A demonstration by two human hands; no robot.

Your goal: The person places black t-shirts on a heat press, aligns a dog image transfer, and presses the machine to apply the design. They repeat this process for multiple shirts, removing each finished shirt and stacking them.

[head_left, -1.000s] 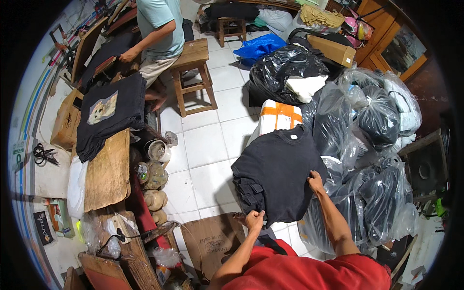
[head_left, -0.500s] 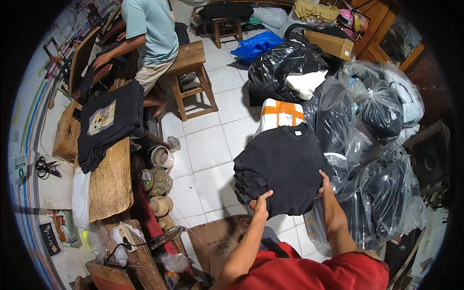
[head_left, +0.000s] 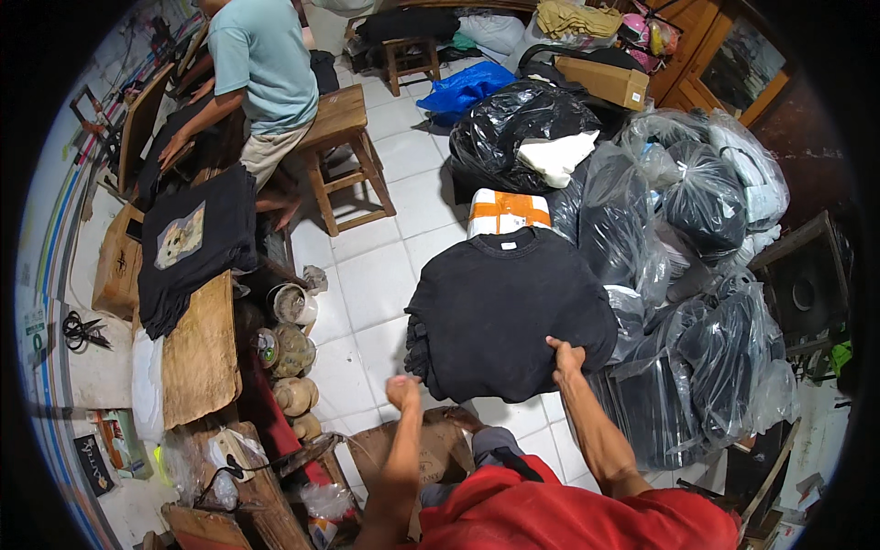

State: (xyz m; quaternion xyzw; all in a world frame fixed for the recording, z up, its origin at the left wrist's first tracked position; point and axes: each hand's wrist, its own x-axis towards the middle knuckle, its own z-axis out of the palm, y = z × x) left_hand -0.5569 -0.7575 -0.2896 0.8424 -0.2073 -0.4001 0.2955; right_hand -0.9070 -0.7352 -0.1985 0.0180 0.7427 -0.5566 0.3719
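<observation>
left hand [head_left: 401, 392] motion-blurred — grip unreadable, right hand's fingers [head_left: 561, 352] partly tucked into the black shirt [head_left: 509, 312]

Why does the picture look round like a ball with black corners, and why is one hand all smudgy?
Head view: a fisheye lens bends the floor tiles toward the rim and leaves the corners black. Head view: the left hand is smeared by motion blur, while the right hand gripping the black shirt looks sharp. Head view: the clear plastic bags throw bright glare.

Shirt stack [head_left: 509, 312] on floor [head_left: 376, 275], bags [head_left: 678, 275] right, table [head_left: 197, 348] left
</observation>
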